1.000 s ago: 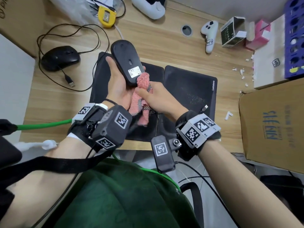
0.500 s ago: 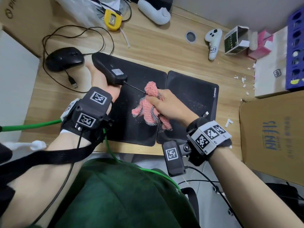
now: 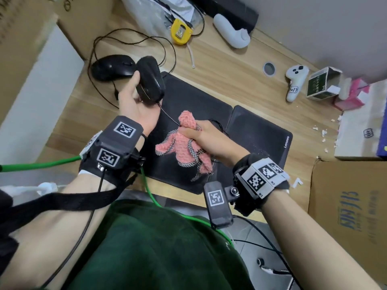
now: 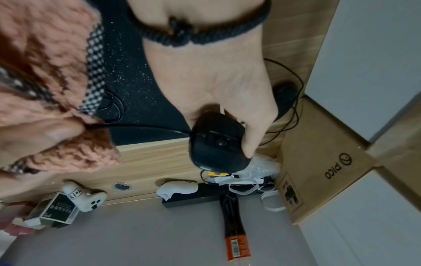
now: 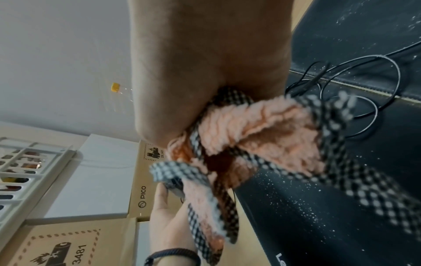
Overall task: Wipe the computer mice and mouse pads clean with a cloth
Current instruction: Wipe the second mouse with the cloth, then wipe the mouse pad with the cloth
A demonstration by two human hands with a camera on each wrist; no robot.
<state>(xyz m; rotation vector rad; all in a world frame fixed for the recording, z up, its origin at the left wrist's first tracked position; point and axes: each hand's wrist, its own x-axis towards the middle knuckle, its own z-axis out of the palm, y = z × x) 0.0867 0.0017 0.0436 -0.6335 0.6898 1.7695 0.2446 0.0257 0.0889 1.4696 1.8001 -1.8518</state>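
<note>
My left hand (image 3: 134,95) grips a black wired mouse (image 3: 150,81) above the far left corner of the left mouse pad (image 3: 194,101); in the left wrist view the mouse (image 4: 216,145) shows its scroll wheel under my thumb. Its thin cable (image 3: 168,118) runs to the pink cloth (image 3: 184,141), which my right hand (image 3: 211,141) grips in a bunch over the left pad. The cloth (image 5: 255,136) has a checked border. A second black mouse (image 3: 113,68) lies on the desk at the far left. The right pad (image 3: 261,135), marked Lenovo, is dusty.
Cable loops (image 5: 355,100) lie across both pads. A yellow tape measure (image 3: 179,31), white controllers (image 3: 295,80), small boxes (image 3: 322,84) and white crumbs (image 3: 322,132) sit on the desk's far side. Cardboard boxes (image 3: 351,208) stand on the right and at the far left.
My left hand turned the mouse from underside-up, swung it left and raised it on end near the second mouse. My right hand with the cloth drew back from the mouse onto the left pad.
</note>
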